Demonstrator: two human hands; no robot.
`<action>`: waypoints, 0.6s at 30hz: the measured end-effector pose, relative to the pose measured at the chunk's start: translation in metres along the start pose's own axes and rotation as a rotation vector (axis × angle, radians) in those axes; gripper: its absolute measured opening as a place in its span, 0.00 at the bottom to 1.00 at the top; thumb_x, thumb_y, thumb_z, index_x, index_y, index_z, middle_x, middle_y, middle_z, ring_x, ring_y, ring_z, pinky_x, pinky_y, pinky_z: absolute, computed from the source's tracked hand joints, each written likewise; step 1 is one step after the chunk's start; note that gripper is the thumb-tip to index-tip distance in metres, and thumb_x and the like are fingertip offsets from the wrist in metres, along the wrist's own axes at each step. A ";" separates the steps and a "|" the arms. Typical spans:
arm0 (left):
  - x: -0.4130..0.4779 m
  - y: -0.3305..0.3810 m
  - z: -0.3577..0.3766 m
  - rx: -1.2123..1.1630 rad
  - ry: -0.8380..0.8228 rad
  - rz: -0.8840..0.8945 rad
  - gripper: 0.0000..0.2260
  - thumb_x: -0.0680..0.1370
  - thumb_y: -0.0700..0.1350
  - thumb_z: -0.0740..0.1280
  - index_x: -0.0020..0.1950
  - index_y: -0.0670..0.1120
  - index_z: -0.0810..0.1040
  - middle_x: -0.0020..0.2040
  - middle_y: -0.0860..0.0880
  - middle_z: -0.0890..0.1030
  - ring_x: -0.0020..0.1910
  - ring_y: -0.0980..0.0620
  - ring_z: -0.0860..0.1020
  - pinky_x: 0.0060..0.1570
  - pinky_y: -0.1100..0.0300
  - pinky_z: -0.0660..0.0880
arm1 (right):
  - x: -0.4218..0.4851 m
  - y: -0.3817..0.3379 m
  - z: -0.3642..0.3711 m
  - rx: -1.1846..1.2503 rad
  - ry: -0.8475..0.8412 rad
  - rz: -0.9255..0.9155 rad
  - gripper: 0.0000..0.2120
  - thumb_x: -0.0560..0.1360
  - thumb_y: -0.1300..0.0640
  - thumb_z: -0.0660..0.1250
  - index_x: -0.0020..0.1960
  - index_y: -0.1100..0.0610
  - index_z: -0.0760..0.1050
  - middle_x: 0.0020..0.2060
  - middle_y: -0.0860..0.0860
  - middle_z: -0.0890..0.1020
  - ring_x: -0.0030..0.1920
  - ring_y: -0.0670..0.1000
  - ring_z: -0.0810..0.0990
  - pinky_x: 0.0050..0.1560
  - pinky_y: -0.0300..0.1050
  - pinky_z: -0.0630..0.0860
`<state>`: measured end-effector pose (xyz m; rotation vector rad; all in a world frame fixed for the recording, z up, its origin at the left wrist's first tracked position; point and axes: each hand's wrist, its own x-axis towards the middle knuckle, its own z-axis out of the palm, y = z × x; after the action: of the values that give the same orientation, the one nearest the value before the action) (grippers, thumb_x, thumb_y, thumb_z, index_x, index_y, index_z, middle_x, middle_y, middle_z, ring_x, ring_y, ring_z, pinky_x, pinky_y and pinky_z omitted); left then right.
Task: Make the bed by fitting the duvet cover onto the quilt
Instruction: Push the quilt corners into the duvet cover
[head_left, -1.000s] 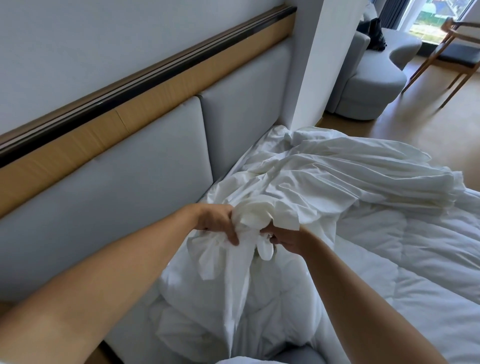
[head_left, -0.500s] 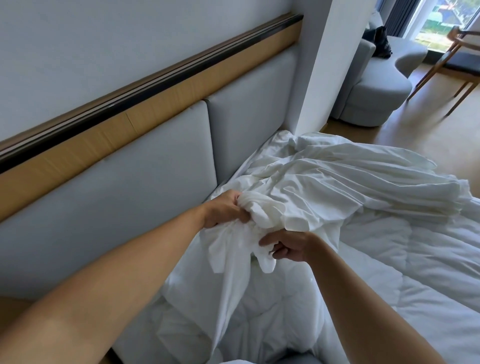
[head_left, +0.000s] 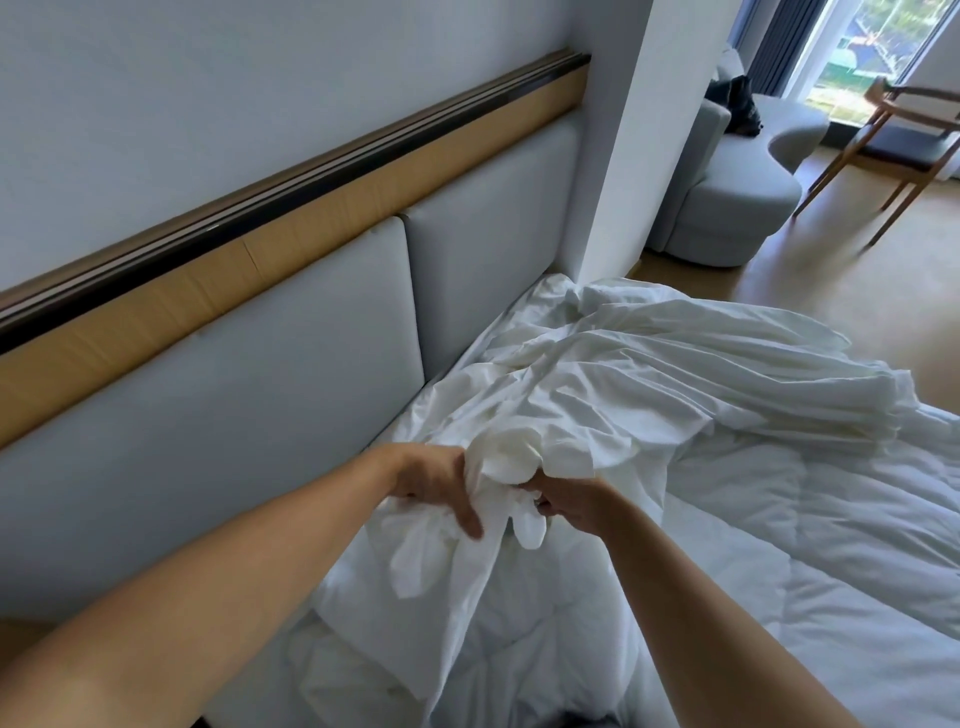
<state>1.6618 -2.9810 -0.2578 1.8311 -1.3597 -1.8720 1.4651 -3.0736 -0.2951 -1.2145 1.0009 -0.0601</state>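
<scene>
A thin white duvet cover (head_left: 649, 374) lies rumpled across the head of the bed. Under it spreads the thicker white quilt (head_left: 831, 545), stitched in squares. Near the headboard a corner of the cover is bunched into a knot of fabric. My left hand (head_left: 436, 483) grips that bunch from the left, thumb pointing down over the cloth. My right hand (head_left: 571, 499) pinches the same bunch from the right, fingers curled into the folds. A loose tail of the cover hangs below both hands. Whether the quilt's corner is inside the bunch cannot be seen.
A grey padded headboard (head_left: 291, 374) with a wooden rail runs along the left. A white pillar (head_left: 623, 156) stands at the bed's far corner. Beyond it are a grey sofa (head_left: 727, 197), a wooden chair (head_left: 904, 135) and wood flooring.
Both hands stay on the bunched corner. My left hand rose over the bunch half a second ago and has now come back down beside it, close to my right hand.
</scene>
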 end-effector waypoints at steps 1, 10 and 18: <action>0.000 -0.001 0.005 -0.006 -0.033 -0.010 0.29 0.62 0.36 0.82 0.62 0.45 0.80 0.58 0.43 0.84 0.58 0.43 0.83 0.58 0.44 0.81 | -0.002 0.002 0.000 -0.005 -0.001 0.007 0.05 0.75 0.63 0.72 0.45 0.56 0.77 0.33 0.50 0.71 0.33 0.47 0.67 0.34 0.39 0.66; -0.007 0.023 -0.004 -0.274 0.307 0.122 0.09 0.57 0.37 0.63 0.37 0.39 0.73 0.34 0.44 0.75 0.35 0.45 0.74 0.40 0.55 0.75 | -0.026 -0.002 0.009 -0.151 -0.207 0.034 0.17 0.66 0.66 0.78 0.52 0.58 0.79 0.43 0.54 0.77 0.42 0.52 0.72 0.41 0.44 0.70; -0.006 0.006 -0.011 -0.188 0.168 0.097 0.17 0.67 0.42 0.76 0.54 0.42 0.82 0.50 0.44 0.85 0.49 0.44 0.84 0.51 0.52 0.81 | -0.016 0.004 0.010 -0.037 -0.007 -0.051 0.21 0.62 0.50 0.80 0.52 0.53 0.82 0.38 0.48 0.80 0.32 0.43 0.76 0.32 0.37 0.72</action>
<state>1.6700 -2.9850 -0.2472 1.7519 -1.1529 -1.6925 1.4606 -3.0556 -0.2885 -1.2733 0.9685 -0.0768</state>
